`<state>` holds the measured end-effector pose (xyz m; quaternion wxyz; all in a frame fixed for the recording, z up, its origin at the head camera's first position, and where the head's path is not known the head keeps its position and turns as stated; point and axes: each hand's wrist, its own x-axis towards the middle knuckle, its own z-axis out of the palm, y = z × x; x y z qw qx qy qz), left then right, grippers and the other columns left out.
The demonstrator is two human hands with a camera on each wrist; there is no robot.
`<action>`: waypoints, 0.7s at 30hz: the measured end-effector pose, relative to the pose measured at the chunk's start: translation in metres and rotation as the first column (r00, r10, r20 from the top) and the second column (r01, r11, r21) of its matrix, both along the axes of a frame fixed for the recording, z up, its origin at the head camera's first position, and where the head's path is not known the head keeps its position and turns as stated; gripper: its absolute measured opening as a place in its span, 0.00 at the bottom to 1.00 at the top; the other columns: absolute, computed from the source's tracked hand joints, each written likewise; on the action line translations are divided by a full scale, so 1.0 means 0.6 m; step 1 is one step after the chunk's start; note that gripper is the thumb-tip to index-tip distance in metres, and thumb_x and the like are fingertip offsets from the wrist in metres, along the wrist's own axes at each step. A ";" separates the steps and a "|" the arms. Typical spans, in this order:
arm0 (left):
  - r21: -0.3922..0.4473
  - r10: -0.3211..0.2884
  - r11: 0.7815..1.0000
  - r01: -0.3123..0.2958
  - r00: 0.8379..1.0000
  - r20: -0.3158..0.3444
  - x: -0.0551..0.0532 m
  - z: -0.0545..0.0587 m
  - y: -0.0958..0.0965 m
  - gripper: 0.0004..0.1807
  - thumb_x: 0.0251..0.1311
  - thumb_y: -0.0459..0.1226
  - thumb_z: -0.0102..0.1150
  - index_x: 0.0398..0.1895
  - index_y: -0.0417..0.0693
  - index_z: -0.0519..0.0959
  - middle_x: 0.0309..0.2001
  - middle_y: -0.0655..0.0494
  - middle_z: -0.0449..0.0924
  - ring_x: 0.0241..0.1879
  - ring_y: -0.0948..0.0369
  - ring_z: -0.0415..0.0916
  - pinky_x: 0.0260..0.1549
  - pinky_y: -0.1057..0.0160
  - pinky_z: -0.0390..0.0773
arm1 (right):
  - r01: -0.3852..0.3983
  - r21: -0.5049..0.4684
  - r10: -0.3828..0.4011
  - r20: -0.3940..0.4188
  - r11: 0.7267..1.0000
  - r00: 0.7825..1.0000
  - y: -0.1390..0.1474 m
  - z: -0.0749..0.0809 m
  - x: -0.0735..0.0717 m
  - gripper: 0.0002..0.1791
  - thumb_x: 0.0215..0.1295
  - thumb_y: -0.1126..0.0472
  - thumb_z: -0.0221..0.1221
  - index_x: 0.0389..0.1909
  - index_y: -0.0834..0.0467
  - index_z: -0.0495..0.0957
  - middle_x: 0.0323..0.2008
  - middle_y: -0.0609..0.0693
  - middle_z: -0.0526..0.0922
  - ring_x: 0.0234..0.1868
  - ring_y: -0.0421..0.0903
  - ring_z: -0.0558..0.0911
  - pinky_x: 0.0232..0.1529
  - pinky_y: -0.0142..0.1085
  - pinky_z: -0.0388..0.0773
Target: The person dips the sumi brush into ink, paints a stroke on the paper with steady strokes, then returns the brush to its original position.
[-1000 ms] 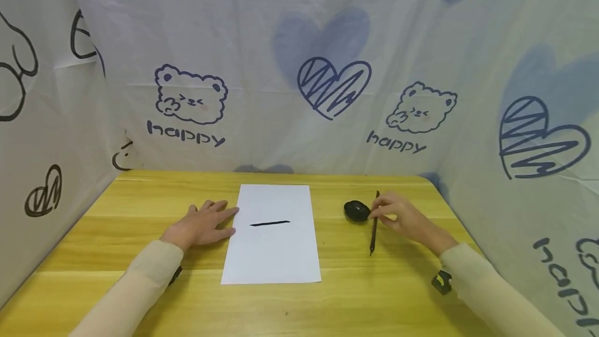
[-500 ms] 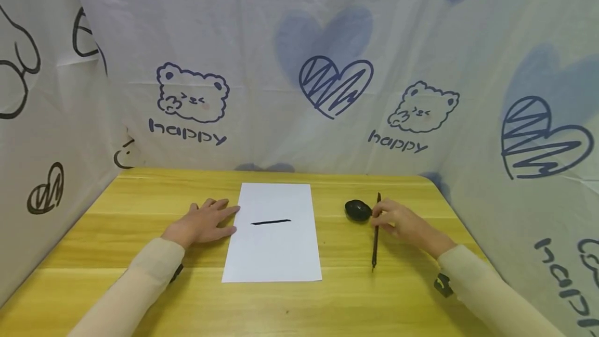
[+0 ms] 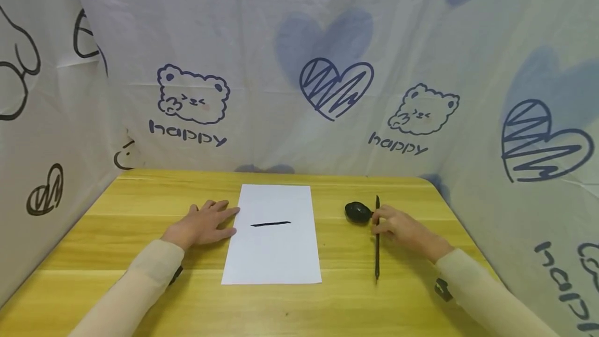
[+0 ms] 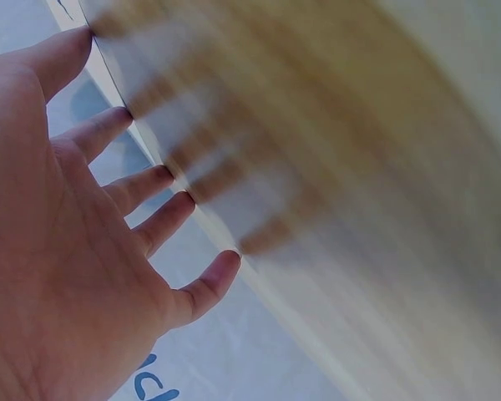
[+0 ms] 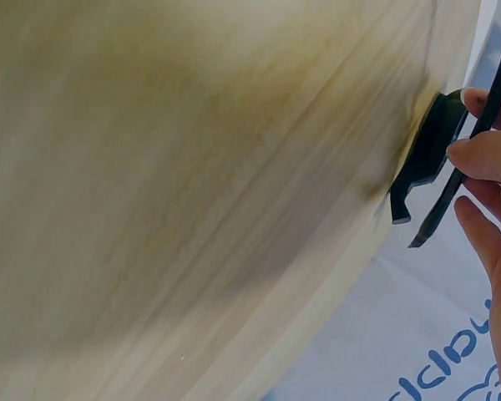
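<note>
My right hand (image 3: 395,227) pinches a slender dark writing brush (image 3: 377,254) between thumb and fingers. The brush stands beside a small black dish (image 3: 357,212), its dark tip pointing to the table's far side. In the right wrist view the dish (image 5: 434,142) has a short spout-like lip, and the brush tip (image 5: 419,241) shows below it. My left hand (image 3: 201,225) rests on the table with fingers spread, two fingertips at the left edge of a white sheet of paper (image 3: 271,259). One short black stroke (image 3: 270,223) runs across the sheet.
The yellow wood-grain table (image 3: 281,311) carries the paper and dish. A pale curtain (image 3: 262,108) printed with hearts and bears hangs behind and on both sides, close to the table's far edge. Dark wrist gear (image 3: 443,289) sits under the right sleeve.
The brush has slid down the view, toward me, with my right hand following slightly, and now stands more upright in the head view. The left hand, paper and dish stay put.
</note>
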<state>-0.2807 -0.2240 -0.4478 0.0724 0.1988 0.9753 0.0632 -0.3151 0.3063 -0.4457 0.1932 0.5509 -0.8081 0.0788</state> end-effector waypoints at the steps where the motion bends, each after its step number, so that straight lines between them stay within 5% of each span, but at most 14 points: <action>1: 0.001 -0.001 1.000 0.001 1.000 0.000 0.000 0.000 0.000 0.37 0.74 0.60 0.50 0.79 0.55 0.64 0.78 0.36 0.60 0.75 0.33 0.58 0.64 0.20 0.57 | -0.003 -0.001 0.003 -0.003 1.000 1.000 -0.001 -0.001 -0.001 0.19 0.46 0.83 0.66 0.30 0.56 0.91 0.36 0.54 0.84 0.39 0.49 0.80 0.40 0.42 0.83; 7: -0.002 -0.005 1.000 0.005 1.000 -0.001 -0.002 0.000 0.000 0.37 0.74 0.60 0.49 0.79 0.55 0.64 0.78 0.36 0.59 0.75 0.32 0.58 0.63 0.20 0.57 | -0.013 0.013 0.013 0.000 1.000 1.000 -0.007 -0.004 -0.005 0.22 0.41 0.84 0.67 0.30 0.55 0.91 0.37 0.53 0.84 0.41 0.50 0.79 0.43 0.43 0.84; 21: -0.001 -0.003 1.000 0.003 1.000 0.006 0.001 0.005 0.003 0.37 0.74 0.60 0.50 0.79 0.54 0.64 0.78 0.35 0.59 0.75 0.31 0.58 0.63 0.19 0.57 | 0.043 0.094 -0.047 0.037 0.995 0.998 -0.009 -0.009 0.002 0.19 0.49 0.80 0.70 0.32 0.52 0.92 0.38 0.49 0.83 0.43 0.46 0.79 0.44 0.41 0.84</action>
